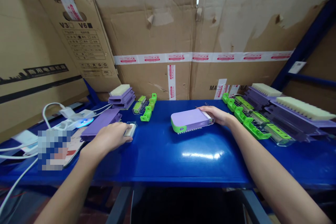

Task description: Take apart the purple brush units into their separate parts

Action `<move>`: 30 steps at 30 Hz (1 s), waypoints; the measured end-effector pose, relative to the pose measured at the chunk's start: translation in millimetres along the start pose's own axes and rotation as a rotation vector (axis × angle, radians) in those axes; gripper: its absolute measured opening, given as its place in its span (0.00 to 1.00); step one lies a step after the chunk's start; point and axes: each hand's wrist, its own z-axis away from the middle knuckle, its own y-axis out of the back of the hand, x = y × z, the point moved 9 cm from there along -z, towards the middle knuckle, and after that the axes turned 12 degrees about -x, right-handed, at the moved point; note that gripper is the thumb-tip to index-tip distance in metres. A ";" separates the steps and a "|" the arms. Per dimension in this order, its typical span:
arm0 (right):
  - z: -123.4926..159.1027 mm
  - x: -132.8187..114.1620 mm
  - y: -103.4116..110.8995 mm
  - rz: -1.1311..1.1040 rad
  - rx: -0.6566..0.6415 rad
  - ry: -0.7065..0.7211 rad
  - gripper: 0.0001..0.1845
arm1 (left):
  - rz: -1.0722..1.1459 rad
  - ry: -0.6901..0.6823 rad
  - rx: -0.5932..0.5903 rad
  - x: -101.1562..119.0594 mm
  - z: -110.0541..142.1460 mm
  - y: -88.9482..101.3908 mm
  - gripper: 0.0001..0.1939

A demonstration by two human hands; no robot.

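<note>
A purple and green brush unit (189, 120) lies bristles down in the middle of the blue table (183, 161). My right hand (217, 115) holds its clear right end, fingers wrapped round it. My left hand (110, 139) rests to the left, fingers closed on a small clear and white part (130, 129). That part lies next to a flat purple panel (101, 123).
At the back left stand stacked purple brush pieces (121, 96) and green clips (147, 107). A row of green and clear parts (252, 120) and purple brush stacks (296, 115) fills the right side. White cables and a glowing device (78, 120) lie at the left. Cardboard boxes (168, 31) wall the back.
</note>
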 end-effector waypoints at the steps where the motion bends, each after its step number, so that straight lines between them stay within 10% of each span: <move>1: 0.0 0.1 -0.1 0.000 -0.001 -0.002 0.19 | -0.003 -0.011 0.012 -2.1 -5.2 1.4 0.27; 30: 1.3 -1.9 -1.7 -0.002 0.012 -0.003 0.18 | -0.004 0.040 0.028 -13.4 -68.7 21.8 0.26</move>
